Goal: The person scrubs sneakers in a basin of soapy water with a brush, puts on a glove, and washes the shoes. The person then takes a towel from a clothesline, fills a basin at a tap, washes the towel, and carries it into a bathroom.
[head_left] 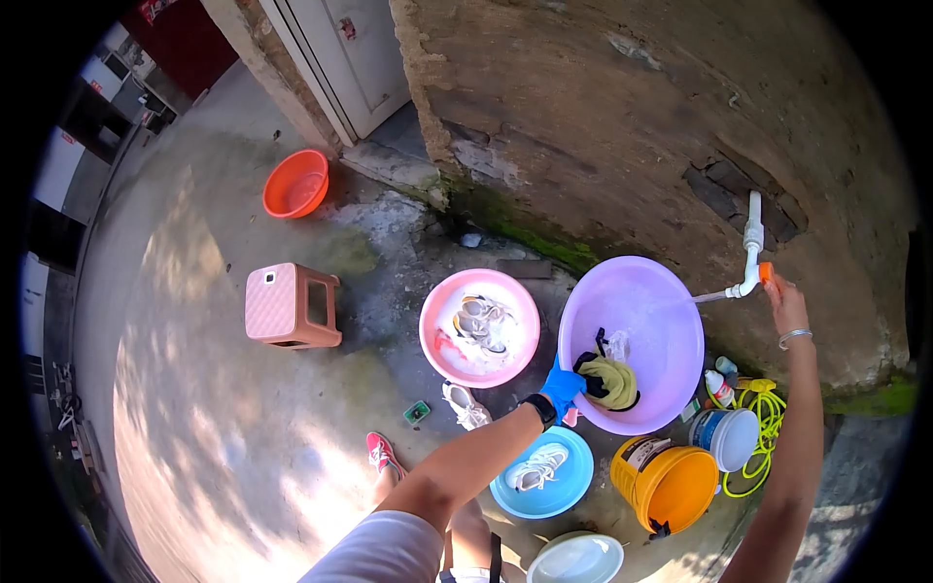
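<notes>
My right hand [785,303] is bare and closed around the orange tap handle [767,273] on a white pipe [752,236] coming from the wall. The pipe's spout points into a large purple basin [671,389], and water appears to run from it. My left hand [563,386], in a blue glove, is at the basin's near-left rim, its fingers curled over it and partly hidden. Just beside that hand, inside the basin, lies an olive-green and black item [612,383], perhaps cloth or a shoe. A small clear plastic piece [617,345] is next to it.
A pink basin [434,355] holds shoes in suds; a blue basin [520,505] holds a white shoe [539,468]. Around stand a yellow bucket [637,471], white bucket [734,442], yellow-green hose [768,428], pink stool [282,303], orange basin [296,185] and pale basin [578,562].
</notes>
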{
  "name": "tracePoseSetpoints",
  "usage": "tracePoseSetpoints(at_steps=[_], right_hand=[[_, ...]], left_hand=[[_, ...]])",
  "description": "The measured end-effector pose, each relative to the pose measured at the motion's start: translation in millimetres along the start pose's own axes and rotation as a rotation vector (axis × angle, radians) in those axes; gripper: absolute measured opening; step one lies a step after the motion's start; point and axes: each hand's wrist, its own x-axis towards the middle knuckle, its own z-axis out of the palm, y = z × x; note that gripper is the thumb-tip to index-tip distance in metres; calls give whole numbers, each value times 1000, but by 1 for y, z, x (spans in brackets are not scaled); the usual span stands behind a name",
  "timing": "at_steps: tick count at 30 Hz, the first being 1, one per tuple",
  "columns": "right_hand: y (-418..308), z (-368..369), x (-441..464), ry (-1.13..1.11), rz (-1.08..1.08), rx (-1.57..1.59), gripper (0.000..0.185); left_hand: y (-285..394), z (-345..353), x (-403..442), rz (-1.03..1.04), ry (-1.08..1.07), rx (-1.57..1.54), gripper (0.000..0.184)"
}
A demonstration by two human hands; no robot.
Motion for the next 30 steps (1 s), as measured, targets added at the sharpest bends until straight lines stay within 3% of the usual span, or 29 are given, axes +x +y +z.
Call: tracePoseSetpoints(at_steps=[4,6,10,14,17,20,23,25,27,29,30], right_hand=[[-11,-8,7,-81,72,22,32],[-17,-12,10,-163,218,23,36],[-9,-7,16,-150,296,21,46],[-36,-14,16,-167,438,91,53],[-54,-15,18,-96,662,258,55],[-49,9,21,79,662,286,58],[-25,17,10,14,729,529,60],[-41,10,-21,-9,812,1274,63],[-19,48,-60,124,936,622,63],[-53,89,-121,55,870,740,81],[-84,91,-145,-179,1017,1021,83]], left_hand=[[-24,-14,25,33,23,3,32],[-20,-16,19,0,55,-9,25],[-26,-33,31,-86,7,61,8],[-31,-38,38,-21,4,44,7],[-28,-38,35,-47,-3,-1,8],[-17,-31,21,-46,-1,-17,8],[-17,-43,13,10,-55,-102,8],[-17,-56,8,-76,-77,-96,11],[-1,-65,-15,-124,-95,-135,12],[18,-77,-42,-105,-124,-150,16],[23,-86,-50,-87,-126,-141,17]])
